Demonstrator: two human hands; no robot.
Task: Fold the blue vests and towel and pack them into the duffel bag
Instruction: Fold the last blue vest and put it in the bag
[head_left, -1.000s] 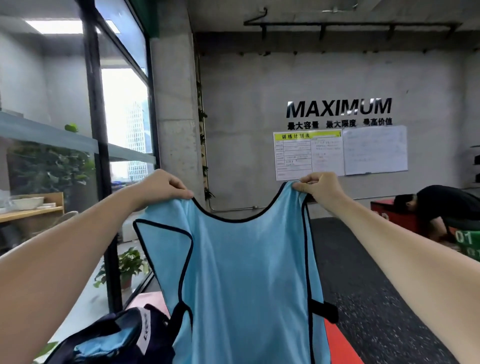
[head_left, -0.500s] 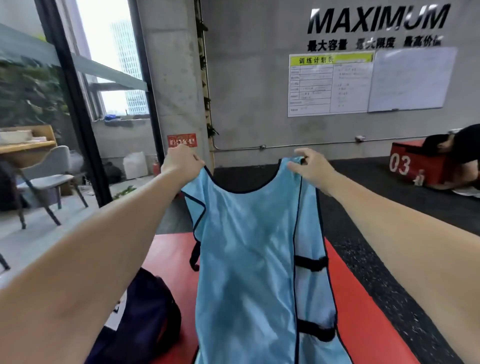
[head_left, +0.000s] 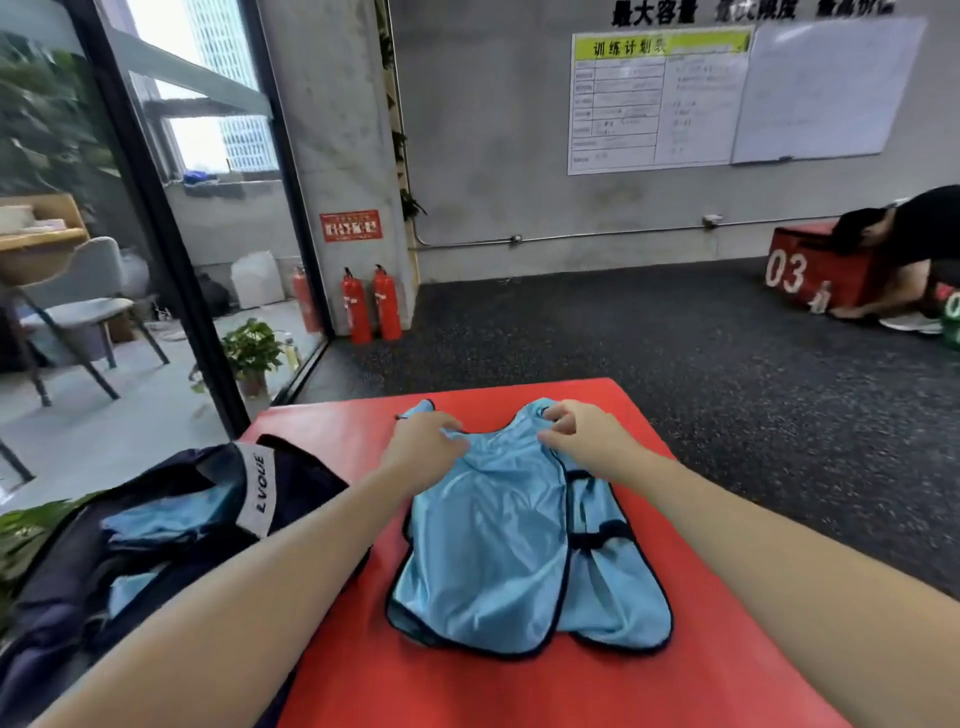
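**Vest down, but not yet flat**

Our left fingers (head_left: 441, 423) are curled over the vest's (head_left: 498, 540) left shoulder strap, though whether they pinch it or only press it we cannot tell. Our right fingers (head_left: 558, 415) are bent and spread at the right strap, touching or just above the cloth; no firm hold shows. The left hand (head_left: 418, 449) and right hand (head_left: 584, 441) sit near each other at the neckline.

The vest lies on the red box (head_left: 727, 649), hem toward us, rumpled, its right side panel bunched along the black straps. The bag (head_left: 171, 525) stands open just beside the box on our left, with blue cloth already inside.

We judge the main risk to be folding over those wrinkles: the thin, slick fabric would likely slide and the fold come out lopsided. The side straps could catch under a fold. A careless pull toward the left edge could drag the vest off the box.
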